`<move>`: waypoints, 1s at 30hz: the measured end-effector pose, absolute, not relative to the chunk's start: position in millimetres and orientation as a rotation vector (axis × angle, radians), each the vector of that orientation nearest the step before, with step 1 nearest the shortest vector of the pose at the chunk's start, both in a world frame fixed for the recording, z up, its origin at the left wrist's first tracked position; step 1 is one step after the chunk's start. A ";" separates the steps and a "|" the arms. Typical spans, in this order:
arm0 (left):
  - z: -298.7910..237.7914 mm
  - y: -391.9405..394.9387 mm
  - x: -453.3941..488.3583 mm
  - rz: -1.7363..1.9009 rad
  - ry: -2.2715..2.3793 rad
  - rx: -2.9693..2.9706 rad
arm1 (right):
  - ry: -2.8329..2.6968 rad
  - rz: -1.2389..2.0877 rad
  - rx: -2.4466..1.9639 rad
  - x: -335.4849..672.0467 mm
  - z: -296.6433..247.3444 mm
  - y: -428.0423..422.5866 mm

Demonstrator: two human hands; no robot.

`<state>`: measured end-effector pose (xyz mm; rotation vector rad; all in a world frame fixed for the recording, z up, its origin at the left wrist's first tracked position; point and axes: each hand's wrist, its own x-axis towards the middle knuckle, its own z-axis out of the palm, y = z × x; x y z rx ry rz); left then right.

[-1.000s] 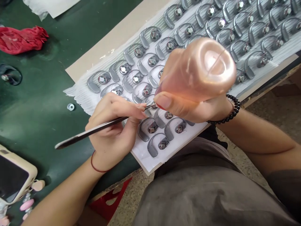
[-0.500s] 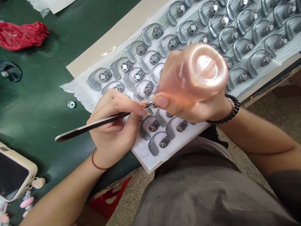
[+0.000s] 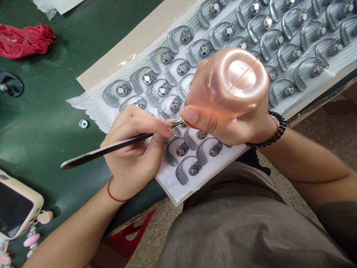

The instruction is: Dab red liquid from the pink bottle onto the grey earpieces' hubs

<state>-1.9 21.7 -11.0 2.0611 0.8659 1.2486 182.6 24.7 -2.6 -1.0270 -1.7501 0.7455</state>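
My left hand (image 3: pixel 134 149) grips dark metal tweezers (image 3: pixel 106 150), their tip resting on a grey ear-hook earpiece part near the front of the board. My right hand (image 3: pixel 223 126) holds a translucent pink squeeze bottle (image 3: pixel 231 83) tipped nozzle-down, its base facing the camera and its red nozzle (image 3: pixel 189 124) right beside the tweezer tip. Several rows of grey ear hooks with round metal speakers (image 3: pixel 181 150) lie on a white sheet (image 3: pixel 86 102) over a beige board (image 3: pixel 134 41).
The board lies on a dark green table (image 3: pixel 55 123). A red cloth (image 3: pixel 23 40) lies far left, a small clear ring (image 3: pixel 83 123) beside the sheet, and a phone in a cream case (image 3: pixel 16 208) at the bottom left. A red stool part (image 3: pixel 131 234) shows below the table edge.
The bottle has tipped slightly more upright and shifted a little left. The tweezers' back end has dropped slightly. Both tips stay at the same ear hook.
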 end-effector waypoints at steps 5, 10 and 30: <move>-12.6 22.0 -3.3 1.253 0.856 2.062 | -1.738 0.735 -1.073 181.9 -0.2 24.0; -13.1 23.0 -3.8 1.259 0.845 2.060 | -1.728 0.744 -1.057 183.1 0.0 23.8; -9.8 12.5 -1.0 1.190 0.980 1.959 | -1.597 0.955 -0.975 186.2 8.2 30.2</move>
